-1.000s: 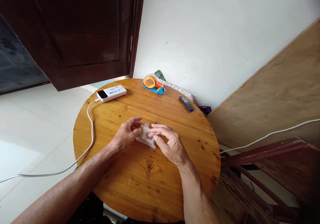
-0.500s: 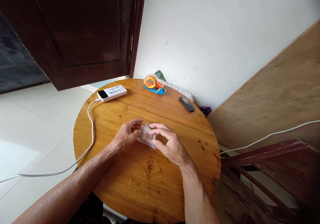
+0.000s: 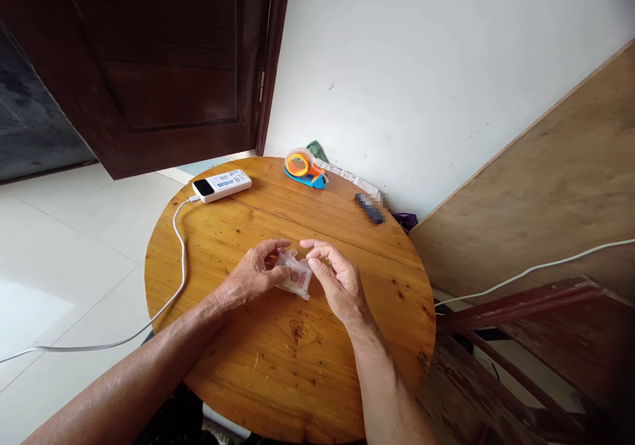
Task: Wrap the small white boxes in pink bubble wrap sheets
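A small clear plastic bag (image 3: 299,282) with red print and something pale inside lies near the middle of the round wooden table (image 3: 297,379). My left hand (image 3: 253,273) grips the bag's left side, with the thumb on top of it. Just right of the bag is my right hand (image 3: 340,280), its thumb and index finger drawn together at the bag's upper right edge. Whatever may be between those fingertips is too small to make out.
A white power bank (image 3: 228,185) with a cable (image 3: 184,253) lies at the back left. Along the back are an orange and blue tape dispenser (image 3: 306,168), a paper strip (image 3: 354,179) and a blurred dark object (image 3: 370,207). A wall stands behind.
The bag now shows its red print more plainly. My right hand has moved slightly right, and its thumb and index finger have come together. My left thumb reaches further over the bag.
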`<state>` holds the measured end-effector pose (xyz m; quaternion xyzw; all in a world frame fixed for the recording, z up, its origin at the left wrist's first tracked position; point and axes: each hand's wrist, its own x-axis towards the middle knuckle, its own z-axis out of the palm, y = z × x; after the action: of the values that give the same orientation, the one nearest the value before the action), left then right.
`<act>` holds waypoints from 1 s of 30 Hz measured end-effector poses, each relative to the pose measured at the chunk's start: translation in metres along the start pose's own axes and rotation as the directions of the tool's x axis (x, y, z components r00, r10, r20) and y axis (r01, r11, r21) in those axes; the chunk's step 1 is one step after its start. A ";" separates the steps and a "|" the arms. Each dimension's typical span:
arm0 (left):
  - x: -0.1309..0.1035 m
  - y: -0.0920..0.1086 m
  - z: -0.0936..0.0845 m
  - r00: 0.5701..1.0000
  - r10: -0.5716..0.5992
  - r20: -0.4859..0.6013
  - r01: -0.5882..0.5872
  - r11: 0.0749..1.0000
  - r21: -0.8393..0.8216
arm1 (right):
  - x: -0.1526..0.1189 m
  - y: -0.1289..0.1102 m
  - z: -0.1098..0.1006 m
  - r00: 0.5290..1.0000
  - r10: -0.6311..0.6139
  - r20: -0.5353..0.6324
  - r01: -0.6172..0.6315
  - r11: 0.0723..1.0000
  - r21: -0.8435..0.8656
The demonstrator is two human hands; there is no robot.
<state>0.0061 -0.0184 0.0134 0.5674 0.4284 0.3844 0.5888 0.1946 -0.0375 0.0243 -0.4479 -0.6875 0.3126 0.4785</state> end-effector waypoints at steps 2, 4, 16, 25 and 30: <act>0.000 -0.001 0.002 1.000 0.013 0.014 -0.014 0.999 0.039 | -0.001 0.000 0.000 0.999 0.051 -0.014 -0.050 0.994 0.100; -0.001 -0.002 0.003 0.999 0.017 0.040 -0.020 0.997 0.070 | -0.001 0.000 0.000 0.994 0.102 -0.042 -0.091 0.974 0.209; -0.005 -0.005 0.007 0.981 0.027 0.192 -0.016 0.998 -0.060 | 0.008 0.019 -0.016 0.822 0.515 -0.244 -0.359 0.800 0.480; -0.004 -0.006 0.009 0.995 0.074 0.072 -0.075 0.997 0.000 | 0.007 0.012 -0.005 0.881 0.465 -0.086 -0.403 0.833 0.380; -0.007 -0.005 0.006 0.972 0.119 0.201 -0.095 0.988 -0.124 | 0.010 0.015 -0.002 0.858 0.460 -0.227 -0.299 0.808 0.508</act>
<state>0.0088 -0.0275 0.0086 0.5926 0.3106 0.3779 0.6400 0.2003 -0.0227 0.0157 -0.5002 -0.3962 0.4732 0.6074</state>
